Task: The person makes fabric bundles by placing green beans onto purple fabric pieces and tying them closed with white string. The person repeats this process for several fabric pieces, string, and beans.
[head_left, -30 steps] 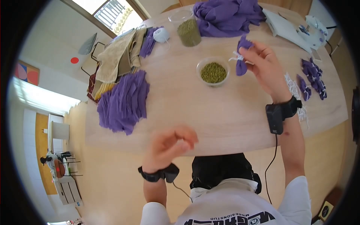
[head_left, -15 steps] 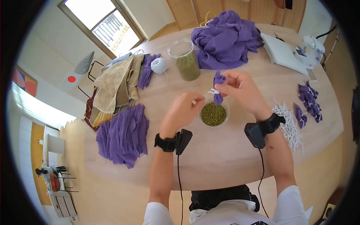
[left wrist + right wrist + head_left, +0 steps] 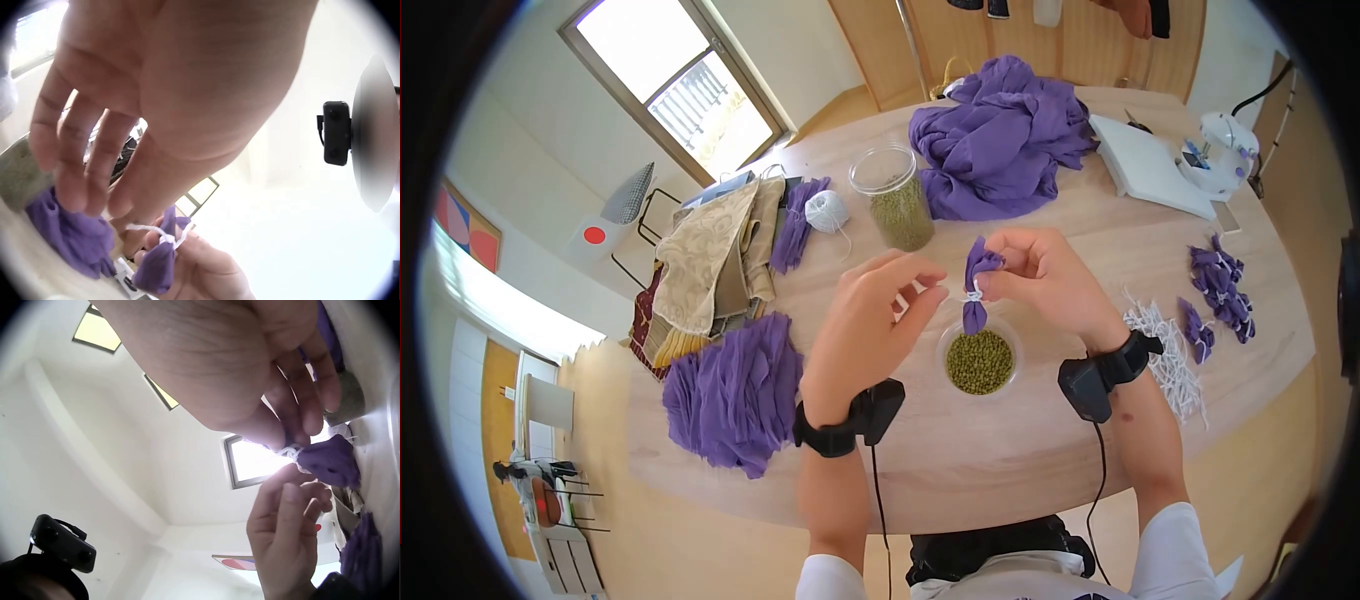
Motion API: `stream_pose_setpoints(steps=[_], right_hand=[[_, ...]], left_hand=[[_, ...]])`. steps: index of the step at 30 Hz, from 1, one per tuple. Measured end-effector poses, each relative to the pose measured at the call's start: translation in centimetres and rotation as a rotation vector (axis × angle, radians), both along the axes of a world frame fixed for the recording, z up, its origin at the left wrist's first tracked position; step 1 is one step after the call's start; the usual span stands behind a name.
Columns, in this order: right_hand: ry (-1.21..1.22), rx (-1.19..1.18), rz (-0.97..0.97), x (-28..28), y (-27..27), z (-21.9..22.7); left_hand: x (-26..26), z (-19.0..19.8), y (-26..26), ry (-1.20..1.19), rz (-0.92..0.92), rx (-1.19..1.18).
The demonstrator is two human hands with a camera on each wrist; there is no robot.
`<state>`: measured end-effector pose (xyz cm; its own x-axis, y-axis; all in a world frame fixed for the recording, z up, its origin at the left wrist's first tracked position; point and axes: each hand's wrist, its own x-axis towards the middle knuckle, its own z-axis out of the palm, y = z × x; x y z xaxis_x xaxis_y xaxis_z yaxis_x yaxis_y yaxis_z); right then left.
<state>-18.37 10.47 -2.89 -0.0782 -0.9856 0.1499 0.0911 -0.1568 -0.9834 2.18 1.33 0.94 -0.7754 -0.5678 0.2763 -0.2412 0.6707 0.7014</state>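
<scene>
My right hand (image 3: 1050, 280) pinches a small purple cloth pouch (image 3: 973, 315), tied round its middle with white string (image 3: 972, 296). In the left wrist view the tied pouch (image 3: 156, 270) hangs with its rounded end down and a loose string end sticking out. My left hand (image 3: 870, 320) is close beside it on the left, thumb and forefinger apart, fingertips near the string end. The right wrist view shows the left hand (image 3: 284, 537) with bent, loose fingers just below the pouch (image 3: 331, 461). Under the pouch stands a clear bowl of green beans (image 3: 980, 364).
Purple cloth strips (image 3: 730, 395) and folded fabrics (image 3: 710, 255) lie at left. A ball of string (image 3: 827, 211), a jar of beans (image 3: 900, 210) and bunched purple cloth (image 3: 1000, 140) stand behind. Right are cut strings (image 3: 1170, 360), several tied pouches (image 3: 1222, 280) and a sewing machine (image 3: 1225, 155).
My left hand has risen from the table's front edge to beside the pouch. The right hand has brought the pouch leftward, over the bowl. The head view has tilted up.
</scene>
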Motion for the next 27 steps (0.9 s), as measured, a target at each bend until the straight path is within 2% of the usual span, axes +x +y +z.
stream_pose_setpoints(steps=[4, 13, 22, 27], right_hand=[[0.026, -0.039, -0.030, 0.3, 0.5, 0.6], [-0.002, -0.077, -0.034, 0.7, 1.5, 1.6], [-0.015, -0.061, -0.123, 1.5, 1.7, 1.7], [0.017, -0.051, -0.179, 2.2, 2.0, 2.1]], left_hand=[[-0.8, 0.6, 1.0, 0.131, -0.146, -0.194], [-1.1, 0.6, 1.5, 0.228, -0.176, -0.171], [-1.5, 0.7, 2.1, 0.300, -0.149, -0.490], [-1.9, 0.7, 2.1, 0.350, -0.141, -0.590]])
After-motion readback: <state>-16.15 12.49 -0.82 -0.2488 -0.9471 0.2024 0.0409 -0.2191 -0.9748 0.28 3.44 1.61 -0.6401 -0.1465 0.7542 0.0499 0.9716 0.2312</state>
